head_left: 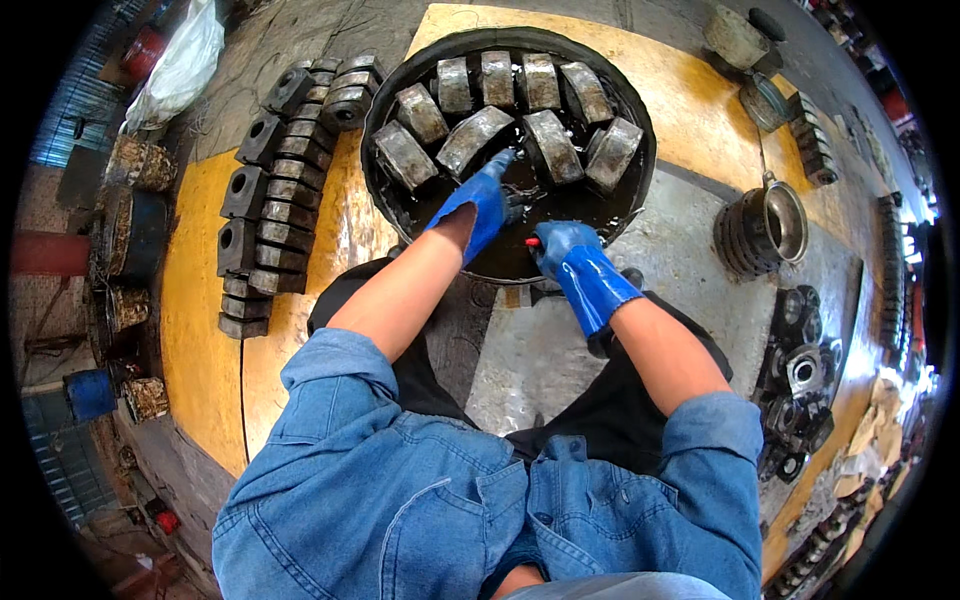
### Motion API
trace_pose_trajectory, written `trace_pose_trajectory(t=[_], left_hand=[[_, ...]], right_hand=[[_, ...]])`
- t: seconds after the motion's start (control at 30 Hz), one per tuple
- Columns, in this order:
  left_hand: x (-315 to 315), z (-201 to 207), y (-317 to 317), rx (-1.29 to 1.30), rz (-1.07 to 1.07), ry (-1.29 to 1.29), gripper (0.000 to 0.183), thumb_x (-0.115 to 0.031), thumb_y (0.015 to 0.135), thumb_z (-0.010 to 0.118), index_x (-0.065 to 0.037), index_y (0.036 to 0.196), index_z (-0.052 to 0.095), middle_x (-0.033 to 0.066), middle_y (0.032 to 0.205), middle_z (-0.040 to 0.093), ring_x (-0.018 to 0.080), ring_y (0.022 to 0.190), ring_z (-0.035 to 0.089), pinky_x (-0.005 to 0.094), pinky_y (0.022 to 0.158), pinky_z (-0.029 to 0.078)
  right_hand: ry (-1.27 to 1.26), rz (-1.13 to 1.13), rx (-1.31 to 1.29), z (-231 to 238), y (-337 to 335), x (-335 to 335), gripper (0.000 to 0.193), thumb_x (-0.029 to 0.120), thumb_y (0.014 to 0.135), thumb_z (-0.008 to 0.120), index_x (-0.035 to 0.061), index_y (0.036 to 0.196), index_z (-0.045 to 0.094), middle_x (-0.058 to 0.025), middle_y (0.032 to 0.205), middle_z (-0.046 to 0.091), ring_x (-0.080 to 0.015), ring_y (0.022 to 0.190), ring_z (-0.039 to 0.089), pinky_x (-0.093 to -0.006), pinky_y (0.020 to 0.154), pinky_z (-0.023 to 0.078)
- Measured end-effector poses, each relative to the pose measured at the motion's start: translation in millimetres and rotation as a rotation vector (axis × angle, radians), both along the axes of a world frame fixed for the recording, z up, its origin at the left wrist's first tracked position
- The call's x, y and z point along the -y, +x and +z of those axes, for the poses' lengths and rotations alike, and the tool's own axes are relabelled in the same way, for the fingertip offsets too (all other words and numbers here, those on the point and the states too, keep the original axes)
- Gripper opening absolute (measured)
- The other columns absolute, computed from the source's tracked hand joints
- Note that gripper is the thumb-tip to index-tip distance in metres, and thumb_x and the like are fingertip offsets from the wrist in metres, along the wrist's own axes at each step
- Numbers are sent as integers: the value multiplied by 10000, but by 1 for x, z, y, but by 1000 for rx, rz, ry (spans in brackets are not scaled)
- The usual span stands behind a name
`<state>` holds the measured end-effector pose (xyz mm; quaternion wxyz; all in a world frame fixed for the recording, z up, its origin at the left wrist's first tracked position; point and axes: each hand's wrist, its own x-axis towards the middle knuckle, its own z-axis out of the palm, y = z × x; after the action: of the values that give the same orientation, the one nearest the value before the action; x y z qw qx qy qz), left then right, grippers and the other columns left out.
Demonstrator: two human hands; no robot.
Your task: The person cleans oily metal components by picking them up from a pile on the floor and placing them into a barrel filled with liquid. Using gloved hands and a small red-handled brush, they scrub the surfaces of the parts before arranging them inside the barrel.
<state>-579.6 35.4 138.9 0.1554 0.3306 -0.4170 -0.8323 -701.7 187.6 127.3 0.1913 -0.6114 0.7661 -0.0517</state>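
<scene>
My left hand [480,203], in a blue glove, reaches over a round black tub [376,185] of dark liquid. One finger points out beside a curved metal block [474,141]; the rest are dark and partly hidden, and I make out nothing held. My right hand [567,248], also in a blue glove, is closed at the tub's near side around a tool with a red end [533,242]. The rest of this tool is hidden, so its kind is unclear. Several more thick curved metal blocks [551,147] stand in the tub's far half.
Rows of dark metal blocks [290,190], some with round holes [243,190], line the yellow board on the left. A ribbed metal cylinder [762,228] stands to the right on a grey sheet. Dark round parts [803,370] lie nearer. A bucket [735,40] is at the far right.
</scene>
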Motion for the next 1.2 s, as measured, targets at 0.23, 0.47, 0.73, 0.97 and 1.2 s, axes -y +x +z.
trace_pose_trajectory(t=[0.23,0.47,0.73,0.97,1.2], left_hand=[[27,0,36,97,112,214,516,-409,1122,476,-96,1532,487,183,1449,595,316,1282,616,459,1112,495],[-1,18,-14,353,-321,-274,584,-478,1085,531,-64,1495,558,152,1462,613,255,1301,593,400,1136,446],[0,0,-45,133,-284,-198,635,-504,1041,588,-38,1473,599,133,1493,607,236,1337,552,380,1163,404],[0,5,-50,14,-199,-165,441,-307,1037,619,-38,1380,682,115,1300,734,198,1152,671,345,1045,501],[32,-29,-76,167,-215,-256,372,-241,1033,581,-67,1324,734,83,1297,747,162,1145,681,322,1024,491]], right_hand=[[-220,57,30,-2,12,1,163,264,861,728,106,900,709,-166,922,729,-406,916,706,-501,798,578],[-125,-1,40,8,10,2,161,227,860,694,98,950,731,-186,982,746,-419,957,707,-514,831,572],[-87,-15,58,23,16,10,172,255,843,712,101,911,746,-181,964,750,-406,967,710,-490,841,578],[-135,30,65,1,7,5,196,242,803,740,94,931,735,-175,963,745,-411,930,703,-496,806,572],[-271,60,46,1,6,-1,212,226,806,757,84,961,728,-164,958,734,-394,916,706,-490,800,575]])
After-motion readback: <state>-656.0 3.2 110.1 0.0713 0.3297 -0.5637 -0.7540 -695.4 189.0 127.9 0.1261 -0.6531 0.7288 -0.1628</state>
